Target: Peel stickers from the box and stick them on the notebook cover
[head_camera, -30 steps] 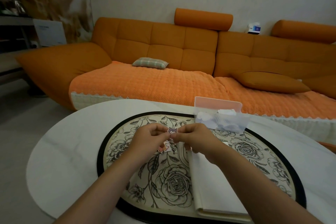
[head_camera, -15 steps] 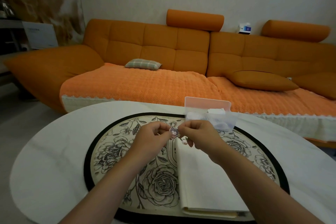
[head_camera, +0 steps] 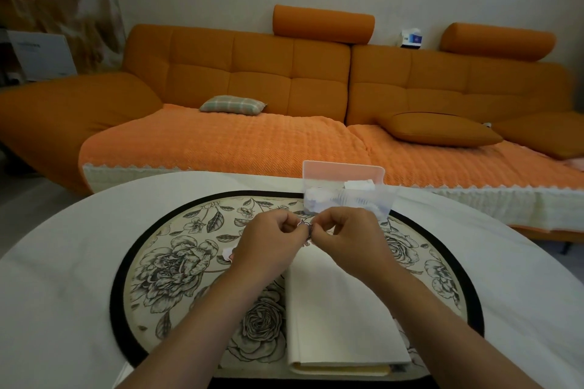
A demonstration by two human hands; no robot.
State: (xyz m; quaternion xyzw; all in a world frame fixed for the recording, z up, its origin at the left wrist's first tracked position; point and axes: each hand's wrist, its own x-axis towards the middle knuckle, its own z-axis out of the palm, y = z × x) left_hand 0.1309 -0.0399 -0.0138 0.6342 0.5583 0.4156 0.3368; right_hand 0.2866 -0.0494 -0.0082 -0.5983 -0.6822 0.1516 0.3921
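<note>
Room: an orange sofa (head_camera: 284,88) with a small plaid cushion (head_camera: 232,104) fills the background. In front of it a white desk (head_camera: 63,278) carries a black-rimmed floral mat (head_camera: 177,262).
Left hand: the left hand (head_camera: 268,240) is raised over the mat with its knuckles up and fingers curled in. Thumb and fingertips pinch one edge of a sticker (head_camera: 305,226).
Right hand: the right hand (head_camera: 344,237) mirrors it, fingers curled, pinching the other side of the sticker. The two hands nearly touch.
Sticker: small and dark-printed with a pale border, held between the two hands.
Box: the clear plastic box (head_camera: 344,189) sits just beyond the right hand with its pinkish lid upright. Pale pieces are heaped inside.
Notebook: the cream notebook (head_camera: 338,319) lies closed on the mat, below the hands and between the forearms.
Scrap: a small pale scrap (head_camera: 228,253) lies on the mat beside the left wrist.
Hard to see: the fingers cover most of the sticker, so its picture cannot be read. The right wrist hides the notebook's far corner. Both forearms are cut off at the bottom edge.
</note>
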